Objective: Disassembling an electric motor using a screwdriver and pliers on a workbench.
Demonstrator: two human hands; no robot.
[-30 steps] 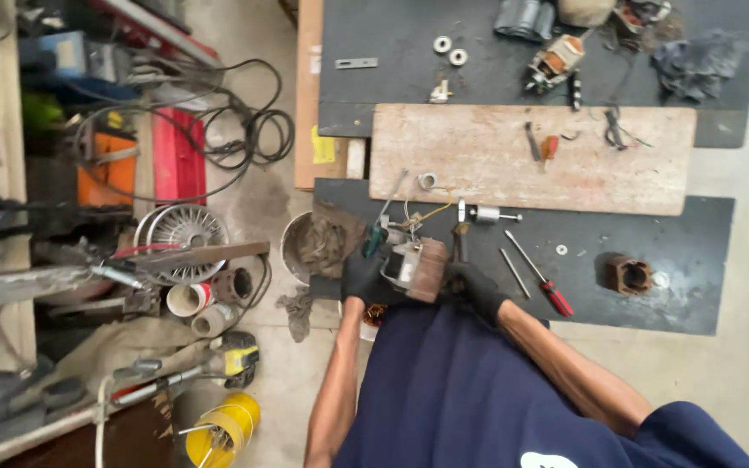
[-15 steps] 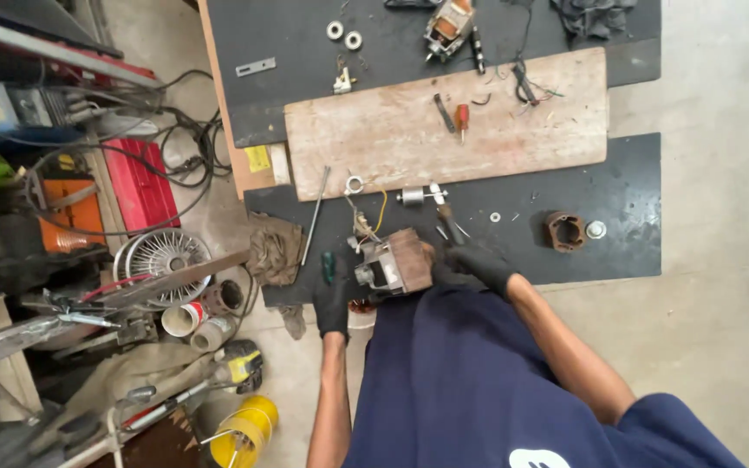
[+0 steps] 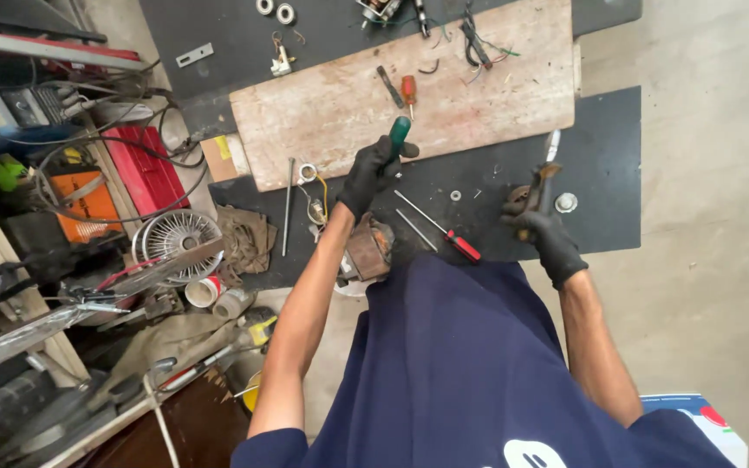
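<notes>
Gloved left hand [image 3: 366, 176] closed round green-handled screwdriver [image 3: 399, 134]; right hand [image 3: 541, 227] gripping rusty pliers [image 3: 537, 184] over black mat [image 3: 604, 165]. Rusty motor part [image 3: 367, 247] at mat's near edge, untouched — loose washer [image 3: 565, 203], red screwdriver [image 3: 448, 233] scattered. Work seemingly midway.

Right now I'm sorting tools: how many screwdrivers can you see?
3: a green-handled screwdriver held in the left hand, an orange-handled one on the wooden board, a red-handled one on the black mat. Others may be hidden.

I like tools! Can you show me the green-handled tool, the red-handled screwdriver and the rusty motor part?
green-handled tool [image 3: 400, 132]: head view, on its handle.
red-handled screwdriver [image 3: 464, 247]: head view, on its red grip.
rusty motor part [image 3: 369, 248]: head view, on its brown top.
</notes>
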